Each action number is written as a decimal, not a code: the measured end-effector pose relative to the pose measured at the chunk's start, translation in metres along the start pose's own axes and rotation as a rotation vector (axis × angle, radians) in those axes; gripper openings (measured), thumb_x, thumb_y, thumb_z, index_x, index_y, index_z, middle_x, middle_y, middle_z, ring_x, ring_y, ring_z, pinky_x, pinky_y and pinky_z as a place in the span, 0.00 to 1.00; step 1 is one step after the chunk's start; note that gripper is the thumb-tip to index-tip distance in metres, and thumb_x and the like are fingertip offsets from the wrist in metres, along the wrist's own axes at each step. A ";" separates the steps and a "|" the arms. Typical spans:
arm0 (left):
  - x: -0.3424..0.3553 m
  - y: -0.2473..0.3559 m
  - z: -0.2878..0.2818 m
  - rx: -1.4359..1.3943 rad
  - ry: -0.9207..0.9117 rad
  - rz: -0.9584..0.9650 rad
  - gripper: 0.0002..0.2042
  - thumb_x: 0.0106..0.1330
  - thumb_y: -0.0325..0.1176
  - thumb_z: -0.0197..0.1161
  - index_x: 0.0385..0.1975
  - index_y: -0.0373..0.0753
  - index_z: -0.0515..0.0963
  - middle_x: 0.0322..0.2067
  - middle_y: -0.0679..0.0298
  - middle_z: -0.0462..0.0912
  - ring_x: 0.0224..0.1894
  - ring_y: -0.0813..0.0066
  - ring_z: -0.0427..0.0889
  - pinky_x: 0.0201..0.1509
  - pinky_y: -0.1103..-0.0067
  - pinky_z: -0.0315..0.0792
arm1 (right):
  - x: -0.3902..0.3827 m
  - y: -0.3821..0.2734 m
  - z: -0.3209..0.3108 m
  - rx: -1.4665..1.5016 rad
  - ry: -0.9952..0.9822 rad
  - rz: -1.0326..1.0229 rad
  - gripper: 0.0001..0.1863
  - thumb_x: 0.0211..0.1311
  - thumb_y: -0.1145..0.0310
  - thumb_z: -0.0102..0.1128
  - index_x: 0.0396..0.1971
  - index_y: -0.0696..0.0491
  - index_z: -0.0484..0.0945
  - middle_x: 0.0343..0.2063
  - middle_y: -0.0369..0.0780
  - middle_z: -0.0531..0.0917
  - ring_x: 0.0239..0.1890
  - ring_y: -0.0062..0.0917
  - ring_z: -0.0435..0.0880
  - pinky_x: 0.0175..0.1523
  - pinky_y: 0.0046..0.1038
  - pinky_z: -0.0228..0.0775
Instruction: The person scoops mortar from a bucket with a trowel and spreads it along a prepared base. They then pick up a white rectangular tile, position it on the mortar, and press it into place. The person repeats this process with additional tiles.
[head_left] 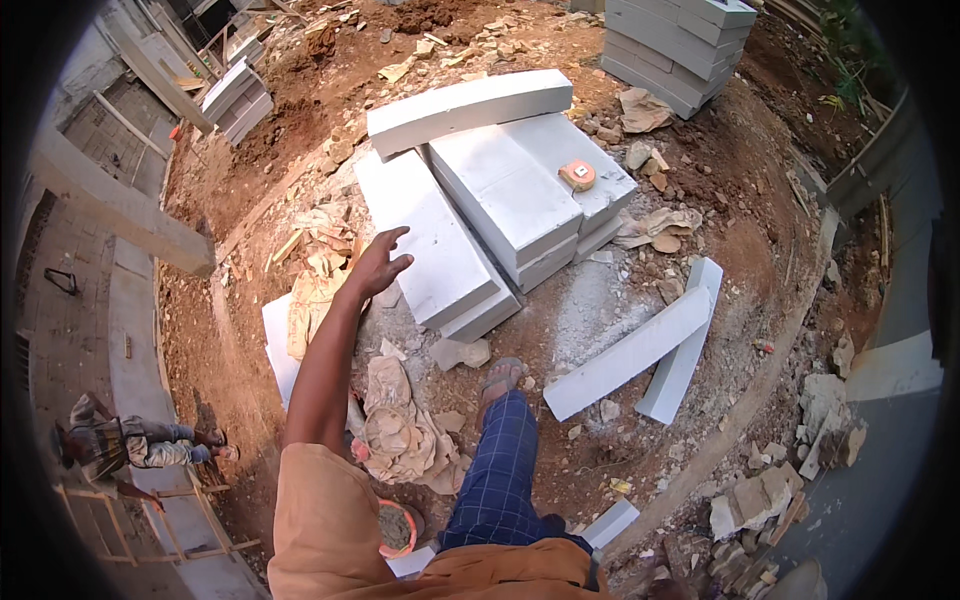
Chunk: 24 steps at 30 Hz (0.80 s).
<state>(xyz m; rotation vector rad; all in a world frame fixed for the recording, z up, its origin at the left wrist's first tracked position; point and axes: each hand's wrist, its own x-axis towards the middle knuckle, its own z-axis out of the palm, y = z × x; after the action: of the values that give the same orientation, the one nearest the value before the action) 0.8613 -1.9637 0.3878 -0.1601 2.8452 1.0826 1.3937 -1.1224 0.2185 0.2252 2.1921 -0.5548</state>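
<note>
My left hand (378, 264) reaches forward with its fingers spread and nothing in them. It is over the near left edge of a pale block (430, 245) in a low stack of white lightweight concrete blocks; whether it touches the block I cannot tell. Beside that block lies a thicker pair of blocks (510, 190). One long block (470, 108) rests crosswise on the far side of the stack. An orange tape measure (577, 175) sits on the right-hand blocks. My right hand does not show.
Two narrow block strips (635, 350) lie crossed at the right. Crumpled paper bags (395, 430) and an orange-rimmed bucket (398, 528) with grey contents are near my legs. A taller block stack (675, 55) stands at the far right. Another person (125, 445) is at the left.
</note>
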 end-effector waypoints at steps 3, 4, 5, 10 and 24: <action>0.157 -0.029 -0.007 0.074 0.029 0.043 0.36 0.62 0.41 0.69 0.71 0.43 0.64 0.71 0.47 0.63 0.70 0.48 0.68 0.72 0.63 0.67 | 0.030 -0.160 -0.103 0.105 -0.022 0.197 0.18 0.61 0.67 0.61 0.51 0.55 0.83 0.32 0.44 0.87 0.34 0.29 0.86 0.41 0.33 0.79; 0.199 -0.039 -0.005 0.112 0.032 0.065 0.37 0.62 0.41 0.69 0.71 0.44 0.64 0.71 0.47 0.62 0.71 0.48 0.67 0.72 0.63 0.66 | 0.039 -0.207 -0.131 0.150 -0.024 0.249 0.18 0.61 0.67 0.61 0.51 0.55 0.83 0.32 0.44 0.87 0.34 0.29 0.85 0.41 0.32 0.78; 0.237 -0.049 -0.006 0.153 0.035 0.090 0.37 0.62 0.42 0.69 0.72 0.44 0.63 0.72 0.47 0.61 0.72 0.48 0.66 0.72 0.63 0.66 | 0.048 -0.251 -0.156 0.197 -0.022 0.287 0.18 0.61 0.67 0.61 0.51 0.55 0.82 0.32 0.43 0.86 0.33 0.28 0.85 0.41 0.32 0.78; 0.384 -0.056 -0.055 0.366 0.046 -0.039 0.46 0.55 0.41 0.76 0.75 0.49 0.58 0.75 0.49 0.53 0.74 0.48 0.62 0.74 0.61 0.66 | 0.078 -0.392 -0.232 0.348 -0.014 0.348 0.19 0.62 0.66 0.61 0.52 0.53 0.82 0.31 0.41 0.85 0.32 0.27 0.82 0.39 0.32 0.76; 0.523 -0.095 -0.078 0.852 -0.302 -0.231 0.77 0.27 0.55 0.85 0.79 0.62 0.33 0.78 0.46 0.40 0.80 0.48 0.43 0.77 0.45 0.46 | 0.092 -0.487 -0.274 0.472 -0.100 0.471 0.19 0.64 0.63 0.59 0.54 0.49 0.80 0.28 0.36 0.81 0.28 0.22 0.75 0.34 0.30 0.72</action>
<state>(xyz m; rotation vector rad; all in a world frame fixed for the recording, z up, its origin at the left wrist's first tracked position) 0.3519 -2.1200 0.3185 -0.2185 2.6459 -0.1736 0.9773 -1.4293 0.4490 0.9154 1.7957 -0.7805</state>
